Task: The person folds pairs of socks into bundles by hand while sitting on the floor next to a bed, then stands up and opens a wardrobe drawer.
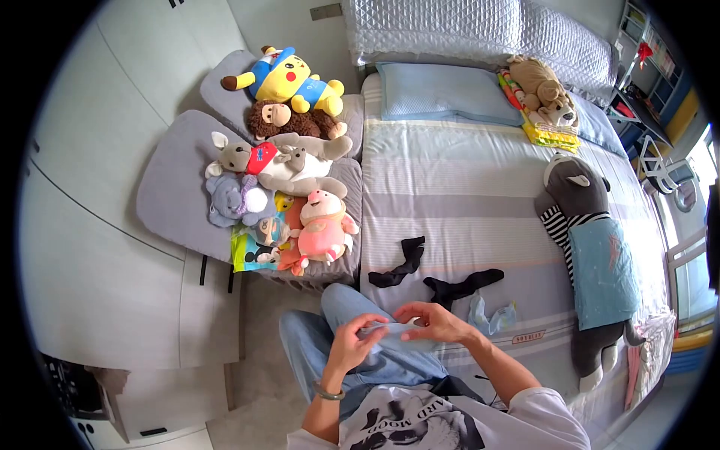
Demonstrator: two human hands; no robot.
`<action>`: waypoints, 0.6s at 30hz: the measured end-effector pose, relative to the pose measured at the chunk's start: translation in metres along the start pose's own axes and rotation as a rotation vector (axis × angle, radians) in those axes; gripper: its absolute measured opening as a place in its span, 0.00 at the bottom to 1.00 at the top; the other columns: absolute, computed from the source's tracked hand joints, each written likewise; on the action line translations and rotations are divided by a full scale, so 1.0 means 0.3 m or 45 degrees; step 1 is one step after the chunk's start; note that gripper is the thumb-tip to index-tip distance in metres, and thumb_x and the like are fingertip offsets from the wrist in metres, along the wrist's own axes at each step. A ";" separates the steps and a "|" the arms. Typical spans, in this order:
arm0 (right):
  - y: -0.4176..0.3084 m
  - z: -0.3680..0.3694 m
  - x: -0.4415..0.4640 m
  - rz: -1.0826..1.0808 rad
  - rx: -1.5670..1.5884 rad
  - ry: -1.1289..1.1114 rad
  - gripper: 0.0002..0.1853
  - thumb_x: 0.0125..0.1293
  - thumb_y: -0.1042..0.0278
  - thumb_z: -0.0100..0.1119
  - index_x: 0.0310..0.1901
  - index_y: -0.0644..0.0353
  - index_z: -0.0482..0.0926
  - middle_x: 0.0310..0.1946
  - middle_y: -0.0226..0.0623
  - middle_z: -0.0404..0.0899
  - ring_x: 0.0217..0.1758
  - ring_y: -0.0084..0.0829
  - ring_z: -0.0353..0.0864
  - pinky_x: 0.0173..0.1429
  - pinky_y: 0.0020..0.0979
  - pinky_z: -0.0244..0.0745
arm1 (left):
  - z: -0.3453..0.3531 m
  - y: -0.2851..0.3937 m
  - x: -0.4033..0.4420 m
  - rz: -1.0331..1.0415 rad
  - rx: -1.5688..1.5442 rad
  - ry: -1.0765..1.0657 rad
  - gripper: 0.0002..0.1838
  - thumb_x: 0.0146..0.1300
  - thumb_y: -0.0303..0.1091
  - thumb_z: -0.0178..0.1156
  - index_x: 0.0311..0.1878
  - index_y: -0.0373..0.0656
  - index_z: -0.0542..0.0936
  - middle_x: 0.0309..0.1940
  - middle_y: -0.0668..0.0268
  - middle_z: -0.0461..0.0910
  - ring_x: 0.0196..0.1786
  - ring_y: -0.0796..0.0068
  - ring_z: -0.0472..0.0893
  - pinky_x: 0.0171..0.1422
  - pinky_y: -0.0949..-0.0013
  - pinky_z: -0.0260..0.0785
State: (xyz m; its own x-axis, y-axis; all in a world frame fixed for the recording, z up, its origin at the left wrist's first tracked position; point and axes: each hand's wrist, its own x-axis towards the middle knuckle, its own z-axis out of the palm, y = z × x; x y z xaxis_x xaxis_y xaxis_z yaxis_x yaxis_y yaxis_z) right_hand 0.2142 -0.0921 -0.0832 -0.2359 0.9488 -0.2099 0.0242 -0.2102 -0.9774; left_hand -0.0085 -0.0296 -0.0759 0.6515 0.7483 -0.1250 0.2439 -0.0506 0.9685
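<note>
Above my lap, both hands grip a small light blue sock [395,328], stretched between them. My left hand [352,341] pinches one end, its fingers closed over the cloth. The other end is between the thumb and fingers of my right hand [436,322], which partly hide it. Another light blue sock [491,315] lies crumpled on the bed to the right of my right hand. Just beyond my hands, one black sock [403,264] lies bent on the sheet, and a second black sock [463,285] is nearer to me.
A large grey plush toy [604,262] lies along the bed's right side. Several plush toys, including a pink pig [324,229] and a kangaroo [296,165], rest on grey cushions at left. A blue pillow [446,91] and a plush dog [540,86] are at the bed's head.
</note>
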 end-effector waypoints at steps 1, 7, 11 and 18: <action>0.022 -0.022 -0.007 0.001 0.001 0.003 0.12 0.60 0.70 0.66 0.44 0.64 0.80 0.41 0.26 0.80 0.38 0.13 0.73 0.40 0.20 0.68 | -0.009 0.002 -0.014 -0.072 0.100 0.155 0.18 0.58 0.36 0.68 0.49 0.40 0.79 0.25 0.73 0.76 0.29 0.85 0.71 0.33 0.80 0.64; 0.211 -0.070 0.001 0.235 0.374 -0.113 0.09 0.64 0.71 0.61 0.44 0.63 0.80 0.35 0.24 0.78 0.36 0.15 0.73 0.41 0.20 0.69 | 0.015 -0.042 -0.090 -0.039 0.269 0.480 0.14 0.59 0.35 0.65 0.48 0.42 0.79 0.17 0.71 0.67 0.21 0.82 0.65 0.27 0.76 0.60; 0.264 -0.042 0.019 0.323 0.747 0.238 0.06 0.65 0.75 0.57 0.43 0.62 0.79 0.33 0.26 0.78 0.35 0.17 0.77 0.41 0.20 0.72 | 0.036 -0.066 -0.135 -0.058 0.289 0.576 0.13 0.60 0.38 0.65 0.47 0.46 0.80 0.17 0.68 0.68 0.20 0.77 0.67 0.27 0.73 0.63; 0.297 -0.052 0.060 0.106 0.859 0.581 0.04 0.62 0.79 0.58 0.38 0.60 0.75 0.31 0.28 0.78 0.34 0.19 0.78 0.36 0.22 0.74 | 0.134 -0.165 -0.168 -0.168 0.560 0.636 0.13 0.61 0.42 0.62 0.48 0.53 0.78 0.20 0.68 0.72 0.21 0.65 0.74 0.28 0.64 0.67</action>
State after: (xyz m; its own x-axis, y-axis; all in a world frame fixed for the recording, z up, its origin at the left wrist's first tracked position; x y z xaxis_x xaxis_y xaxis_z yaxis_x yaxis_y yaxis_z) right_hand 0.2272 -0.0901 -0.1746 0.1634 0.8958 -0.4132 -0.5998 -0.2423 -0.7626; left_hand -0.0246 -0.0913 -0.1261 0.2116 0.9772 -0.0195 0.6372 -0.1228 0.7609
